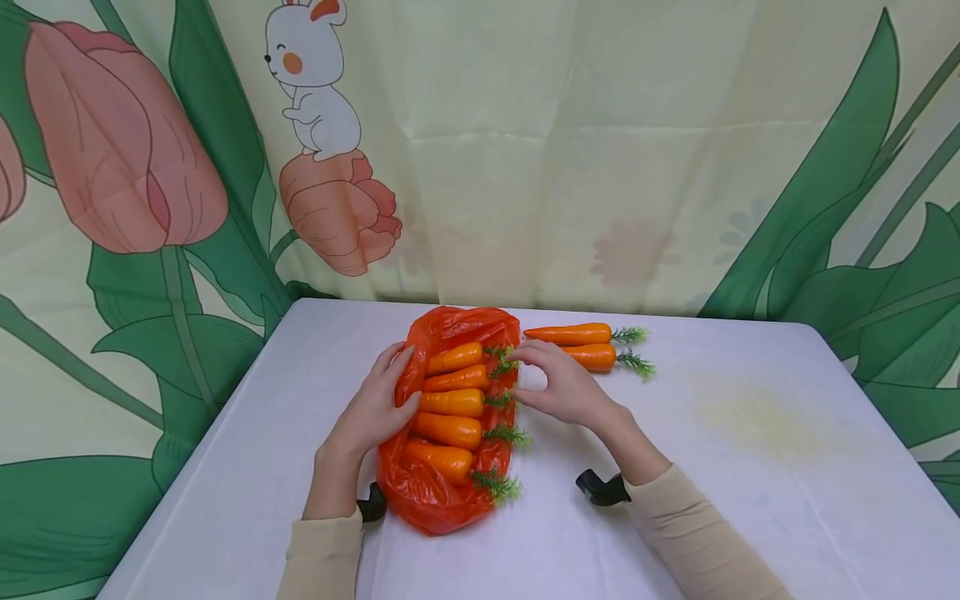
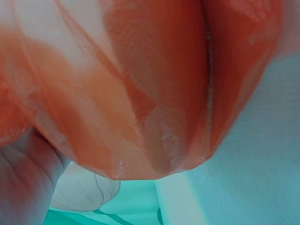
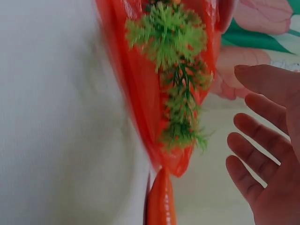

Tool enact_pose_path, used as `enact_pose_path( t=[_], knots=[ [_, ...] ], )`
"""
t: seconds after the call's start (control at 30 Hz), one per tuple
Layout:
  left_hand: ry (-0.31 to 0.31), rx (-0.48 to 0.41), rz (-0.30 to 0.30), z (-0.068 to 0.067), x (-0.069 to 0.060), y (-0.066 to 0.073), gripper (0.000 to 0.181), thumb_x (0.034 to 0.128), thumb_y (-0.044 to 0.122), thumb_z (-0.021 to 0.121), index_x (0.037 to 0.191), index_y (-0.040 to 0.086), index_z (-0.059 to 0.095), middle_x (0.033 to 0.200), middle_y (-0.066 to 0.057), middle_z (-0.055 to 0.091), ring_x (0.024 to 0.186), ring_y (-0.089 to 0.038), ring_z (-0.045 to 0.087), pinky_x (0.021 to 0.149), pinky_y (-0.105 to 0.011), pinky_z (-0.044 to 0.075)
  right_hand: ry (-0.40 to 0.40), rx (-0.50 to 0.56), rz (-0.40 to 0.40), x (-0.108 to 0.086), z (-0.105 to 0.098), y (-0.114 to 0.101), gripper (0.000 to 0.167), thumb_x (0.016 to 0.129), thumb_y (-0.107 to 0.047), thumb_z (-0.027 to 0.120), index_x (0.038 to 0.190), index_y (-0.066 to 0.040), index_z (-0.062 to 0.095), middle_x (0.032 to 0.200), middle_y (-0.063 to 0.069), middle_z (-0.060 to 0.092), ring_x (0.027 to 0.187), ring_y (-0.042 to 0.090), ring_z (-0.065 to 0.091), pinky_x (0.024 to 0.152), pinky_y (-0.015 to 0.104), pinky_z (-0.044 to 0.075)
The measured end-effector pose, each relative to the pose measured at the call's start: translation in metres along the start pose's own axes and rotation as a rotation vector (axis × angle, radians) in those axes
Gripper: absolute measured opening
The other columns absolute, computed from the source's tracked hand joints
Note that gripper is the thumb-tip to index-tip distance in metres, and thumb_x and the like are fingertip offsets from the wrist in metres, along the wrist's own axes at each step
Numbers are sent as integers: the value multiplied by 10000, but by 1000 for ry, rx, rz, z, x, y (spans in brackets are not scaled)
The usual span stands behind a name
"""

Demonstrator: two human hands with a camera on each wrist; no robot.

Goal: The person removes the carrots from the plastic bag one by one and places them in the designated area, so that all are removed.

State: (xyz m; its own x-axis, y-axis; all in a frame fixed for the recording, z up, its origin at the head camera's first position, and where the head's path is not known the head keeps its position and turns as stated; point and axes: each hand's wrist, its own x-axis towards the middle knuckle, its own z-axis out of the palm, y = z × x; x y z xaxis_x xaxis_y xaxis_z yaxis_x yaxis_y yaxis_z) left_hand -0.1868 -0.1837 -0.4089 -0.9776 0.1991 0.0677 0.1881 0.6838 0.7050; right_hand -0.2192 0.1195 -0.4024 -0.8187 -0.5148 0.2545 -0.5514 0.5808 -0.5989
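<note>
A red plastic bag (image 1: 438,515) lies with its mouth to the right, and several orange carrots (image 1: 450,431) with green leafy tops (image 3: 166,37) are lined up in it. My left hand (image 1: 371,408) grips the bag's left side; the left wrist view shows the thin film (image 2: 154,93) stretched beside that hand (image 2: 28,173). Over the right edge of the bag hovers my right hand (image 1: 566,387), close to the upper leafy tops. Its fingers are spread and hold nothing in the right wrist view, where the hand (image 3: 276,136) stays apart from the leaves.
Behind my right hand, two more carrots (image 1: 581,333) lie on the white tabletop (image 1: 750,467), outside the bag, leaves pointing right. A curtain (image 1: 525,167) printed with a rabbit and tulips hangs behind the table. Black wrist-worn devices (image 1: 602,487) show near both sleeves.
</note>
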Motion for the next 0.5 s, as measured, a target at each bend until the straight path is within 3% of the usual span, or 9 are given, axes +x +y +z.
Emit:
enact_pose_path(
  t=[0.23, 0.5],
  knots=[
    [-4, 7, -5, 0, -1, 1, 755, 935, 135, 668, 1594, 116, 301, 1633, -95, 198, 1406, -351, 352, 1065, -564, 405, -25, 1, -55, 4, 13, -13, 415, 873, -209, 798, 1249, -88, 667, 1262, 51, 625, 1204, 262, 548, 1028, 486, 467],
    [-7, 9, 3, 0, 0, 2, 757, 930, 131, 667, 1592, 104, 300, 1630, -102, 200, 1404, -353, 354, 1075, -562, 394, -72, -40, -69, 5, 25, -26, 467, 880, -251, 795, 1299, -102, 653, 1313, 53, 598, 1231, 257, 539, 1045, 478, 458]
  ],
)
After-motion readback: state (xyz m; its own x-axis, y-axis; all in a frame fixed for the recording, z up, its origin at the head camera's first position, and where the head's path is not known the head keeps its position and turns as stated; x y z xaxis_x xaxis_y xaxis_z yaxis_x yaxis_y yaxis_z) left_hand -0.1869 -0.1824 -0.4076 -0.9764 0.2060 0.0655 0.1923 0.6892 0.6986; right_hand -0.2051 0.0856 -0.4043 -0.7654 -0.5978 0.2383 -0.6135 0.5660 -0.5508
